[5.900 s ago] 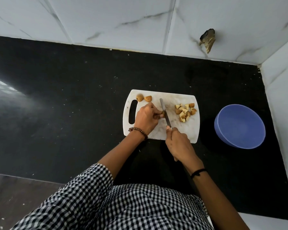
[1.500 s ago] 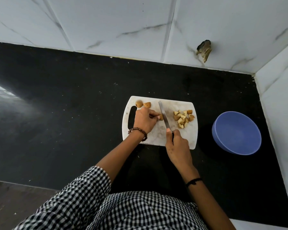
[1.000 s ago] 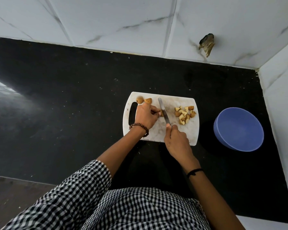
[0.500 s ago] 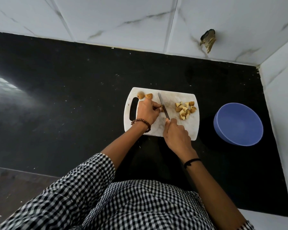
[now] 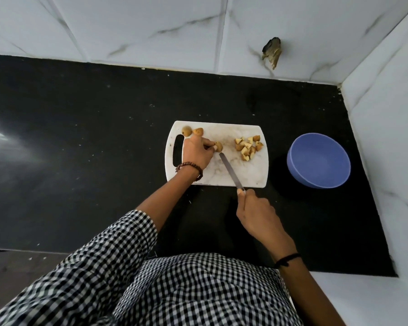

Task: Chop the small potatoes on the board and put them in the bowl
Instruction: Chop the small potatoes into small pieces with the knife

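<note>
On white board (image 5: pixel 250 171): left hand (image 5: pixel 196 152) pinches potato (image 5: pixel 218 146). Right hand (image 5: pixel 257 214), fingers curled round knife (image 5: pixel 231 170), off near edge. Chopped pieces (image 5: pixel 247 148) piled right; blue bowl (image 5: pixel 318 160) beside.

Black-and-white checked shirt (image 5: pixel 186 290), brown bead bracelet (image 5: pixel 189 164) (left wrist), black wristband (image 5: pixel 287 258).

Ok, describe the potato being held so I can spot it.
Find the white cutting board on the black counter, left of the blue bowl. Near its middle, the left hand pinches one potato. Unlike the two potatoes in the board's far left corner and the chopped pile to the right, it alone is held.
</note>
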The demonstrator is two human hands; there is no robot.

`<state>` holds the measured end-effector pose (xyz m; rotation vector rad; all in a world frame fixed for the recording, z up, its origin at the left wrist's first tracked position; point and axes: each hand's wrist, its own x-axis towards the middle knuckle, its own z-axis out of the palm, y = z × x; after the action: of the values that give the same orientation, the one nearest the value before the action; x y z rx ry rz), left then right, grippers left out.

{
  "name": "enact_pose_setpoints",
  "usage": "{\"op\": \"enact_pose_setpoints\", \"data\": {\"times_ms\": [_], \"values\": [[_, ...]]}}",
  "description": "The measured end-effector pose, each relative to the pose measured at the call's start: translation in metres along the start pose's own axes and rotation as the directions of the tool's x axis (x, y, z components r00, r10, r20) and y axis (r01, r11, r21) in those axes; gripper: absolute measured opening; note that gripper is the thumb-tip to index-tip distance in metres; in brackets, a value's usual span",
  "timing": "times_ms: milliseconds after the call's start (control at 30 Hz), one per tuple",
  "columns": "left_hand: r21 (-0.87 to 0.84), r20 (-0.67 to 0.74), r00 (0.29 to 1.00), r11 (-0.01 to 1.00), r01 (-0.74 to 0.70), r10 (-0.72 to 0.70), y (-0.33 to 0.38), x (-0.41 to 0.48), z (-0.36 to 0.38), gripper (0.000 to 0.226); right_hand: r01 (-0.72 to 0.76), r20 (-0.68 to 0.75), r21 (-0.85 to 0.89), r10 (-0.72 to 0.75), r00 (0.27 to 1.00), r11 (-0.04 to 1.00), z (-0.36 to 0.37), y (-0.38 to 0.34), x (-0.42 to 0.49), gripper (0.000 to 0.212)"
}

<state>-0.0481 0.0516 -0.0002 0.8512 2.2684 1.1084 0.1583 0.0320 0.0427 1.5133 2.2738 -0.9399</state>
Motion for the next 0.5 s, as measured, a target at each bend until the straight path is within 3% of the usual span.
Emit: {"op": "enact_pose_setpoints", "data": {"times_ms": [300,500], "values": [[-0.058,0.042,0.999,0.998,0.009,-0.006,-0.001,-0.002,-0.003,0.013,-0.017,-0.097,0.149,0.031,0.995,0.989,-0.003,-0.009,0.004,0.052],[-0.032,0.124,0.992,0.999,-0.011,0.015,-0.003,-0.003,-0.006,0.012,0.082,-0.185,0.233,-0.039,0.982,0.969,-0.006,-0.026,0.030,0.036]]}}
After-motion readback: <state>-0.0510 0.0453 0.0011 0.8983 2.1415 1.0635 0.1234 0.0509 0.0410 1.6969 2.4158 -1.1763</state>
